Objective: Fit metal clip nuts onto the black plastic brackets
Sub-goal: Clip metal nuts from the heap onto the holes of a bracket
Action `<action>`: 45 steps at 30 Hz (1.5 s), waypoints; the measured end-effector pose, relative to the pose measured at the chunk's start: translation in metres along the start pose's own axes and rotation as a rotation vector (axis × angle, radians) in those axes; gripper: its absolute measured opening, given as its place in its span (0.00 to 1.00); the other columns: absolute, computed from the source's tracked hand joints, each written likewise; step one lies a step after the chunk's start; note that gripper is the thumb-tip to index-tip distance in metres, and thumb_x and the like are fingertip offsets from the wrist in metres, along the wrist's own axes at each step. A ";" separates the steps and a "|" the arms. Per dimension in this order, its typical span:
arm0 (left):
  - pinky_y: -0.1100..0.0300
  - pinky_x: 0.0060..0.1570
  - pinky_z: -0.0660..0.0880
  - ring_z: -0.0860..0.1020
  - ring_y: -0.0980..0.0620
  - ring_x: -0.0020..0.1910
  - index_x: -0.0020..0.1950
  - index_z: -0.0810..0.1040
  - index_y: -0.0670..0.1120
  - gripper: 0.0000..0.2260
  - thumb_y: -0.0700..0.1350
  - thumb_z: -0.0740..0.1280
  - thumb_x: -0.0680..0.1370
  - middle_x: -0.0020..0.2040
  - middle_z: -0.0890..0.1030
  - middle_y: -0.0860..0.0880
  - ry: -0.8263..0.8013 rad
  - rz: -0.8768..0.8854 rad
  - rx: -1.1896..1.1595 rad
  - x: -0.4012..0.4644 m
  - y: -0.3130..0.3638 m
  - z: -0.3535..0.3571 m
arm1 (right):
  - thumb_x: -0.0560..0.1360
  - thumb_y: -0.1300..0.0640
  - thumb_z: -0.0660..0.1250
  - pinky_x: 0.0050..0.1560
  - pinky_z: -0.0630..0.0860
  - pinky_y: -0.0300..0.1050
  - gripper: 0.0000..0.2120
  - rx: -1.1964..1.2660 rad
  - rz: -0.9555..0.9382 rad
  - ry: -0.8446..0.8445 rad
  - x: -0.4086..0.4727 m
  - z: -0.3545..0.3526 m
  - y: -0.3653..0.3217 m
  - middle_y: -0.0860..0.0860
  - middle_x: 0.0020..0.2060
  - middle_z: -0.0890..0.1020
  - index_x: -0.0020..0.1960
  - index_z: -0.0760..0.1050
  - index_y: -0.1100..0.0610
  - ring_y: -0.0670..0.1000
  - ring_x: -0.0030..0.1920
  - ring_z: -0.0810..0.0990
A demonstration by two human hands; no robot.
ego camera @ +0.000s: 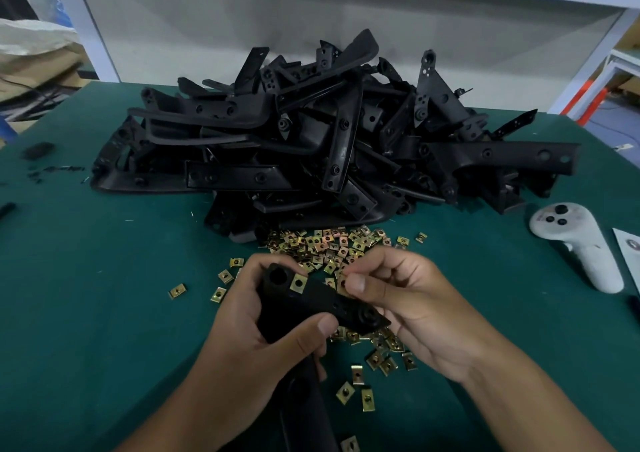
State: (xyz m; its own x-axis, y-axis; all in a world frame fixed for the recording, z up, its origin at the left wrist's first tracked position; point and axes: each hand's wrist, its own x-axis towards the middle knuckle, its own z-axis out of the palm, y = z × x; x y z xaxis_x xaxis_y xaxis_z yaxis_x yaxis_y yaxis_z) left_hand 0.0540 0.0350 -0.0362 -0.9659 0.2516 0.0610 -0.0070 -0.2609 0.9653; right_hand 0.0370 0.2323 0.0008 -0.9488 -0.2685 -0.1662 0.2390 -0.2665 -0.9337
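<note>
**Clip nut at the bracket edge, both hands engaged**

The left hand (273,316) grips a black plastic bracket (311,304) from the left, fingers curled over its far side and thumb pressed on its near face. The bracket runs from the left palm out to the right, its pointed end lying under the right hand. One fitted clip nut (298,283) sits on the bracket's upper edge, just right of a large round hole.

The right hand (401,299) pinches a second clip nut (343,283) between thumb and forefinger, held against the bracket's upper edge to the right of the fitted one. How far it is seated cannot be told.

Loose clip nuts (329,247) lie scattered on the green table mat (104,296) below, beside and beyond the hands.

Farther back rests a heap of black brackets (311,133). A white handheld controller (575,240) lies to the right, well apart from the hands.
</note>
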 end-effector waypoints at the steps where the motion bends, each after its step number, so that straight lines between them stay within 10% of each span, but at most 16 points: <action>1: 0.48 0.33 0.80 0.81 0.44 0.33 0.54 0.74 0.52 0.24 0.53 0.83 0.65 0.35 0.80 0.43 0.002 0.003 -0.002 0.000 0.000 0.000 | 0.65 0.60 0.76 0.42 0.80 0.35 0.04 -0.001 0.000 0.003 0.000 0.000 0.000 0.51 0.38 0.85 0.40 0.86 0.53 0.47 0.40 0.85; 40: 0.53 0.32 0.80 0.80 0.44 0.29 0.53 0.74 0.53 0.17 0.48 0.78 0.71 0.34 0.81 0.43 -0.112 0.017 0.091 0.002 0.009 -0.007 | 0.70 0.52 0.76 0.41 0.79 0.40 0.03 -0.344 -0.003 -0.103 -0.011 -0.006 -0.014 0.52 0.40 0.86 0.40 0.84 0.50 0.49 0.40 0.82; 45: 0.52 0.32 0.80 0.80 0.47 0.30 0.53 0.74 0.53 0.17 0.46 0.78 0.70 0.35 0.80 0.45 -0.067 0.063 0.058 0.001 0.007 -0.004 | 0.74 0.45 0.72 0.37 0.73 0.28 0.08 -0.371 -0.074 -0.110 -0.013 0.000 -0.013 0.44 0.33 0.83 0.40 0.85 0.47 0.37 0.34 0.79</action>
State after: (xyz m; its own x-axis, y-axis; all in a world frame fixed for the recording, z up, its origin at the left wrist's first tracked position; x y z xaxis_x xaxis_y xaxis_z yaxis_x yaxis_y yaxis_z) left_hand 0.0517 0.0299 -0.0304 -0.9444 0.2986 0.1373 0.0704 -0.2243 0.9720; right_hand 0.0463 0.2388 0.0149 -0.9283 -0.3636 -0.0777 0.0605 0.0587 -0.9964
